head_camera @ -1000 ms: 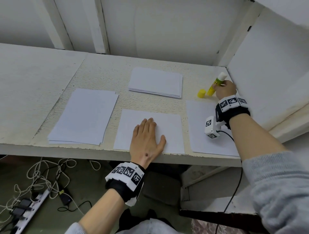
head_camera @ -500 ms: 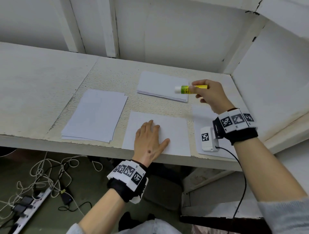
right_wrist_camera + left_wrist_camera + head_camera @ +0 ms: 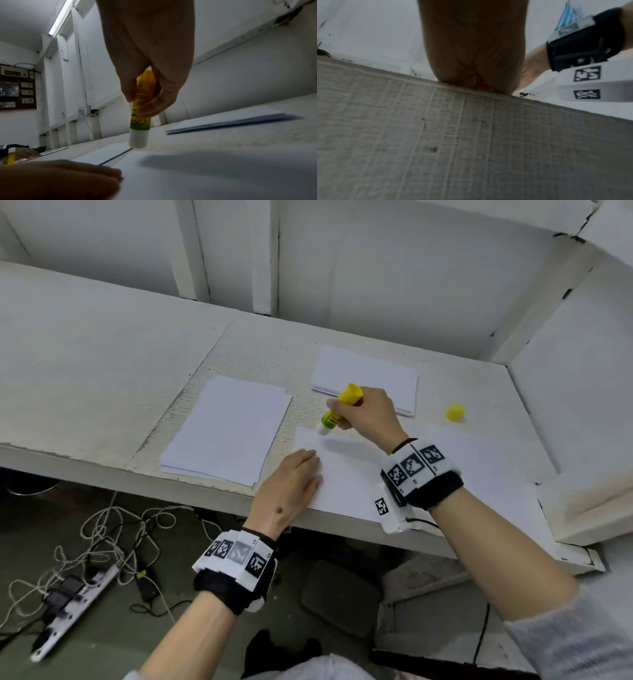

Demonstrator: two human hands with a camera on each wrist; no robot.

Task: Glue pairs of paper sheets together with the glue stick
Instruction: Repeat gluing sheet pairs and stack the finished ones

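Over the far-left corner of the front sheet (image 3: 346, 474), right hand (image 3: 368, 417) curls around uncapped glue stick (image 3: 337, 412), tip down to start gluing, while left hand (image 3: 291, 491) lies flat, pinning that sheet still.

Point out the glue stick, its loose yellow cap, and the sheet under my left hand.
glue stick (image 3: 329, 419), head view, green label.
yellow cap (image 3: 455, 412), head view, its side.
sheet (image 3: 346, 474), head view, bare middle.
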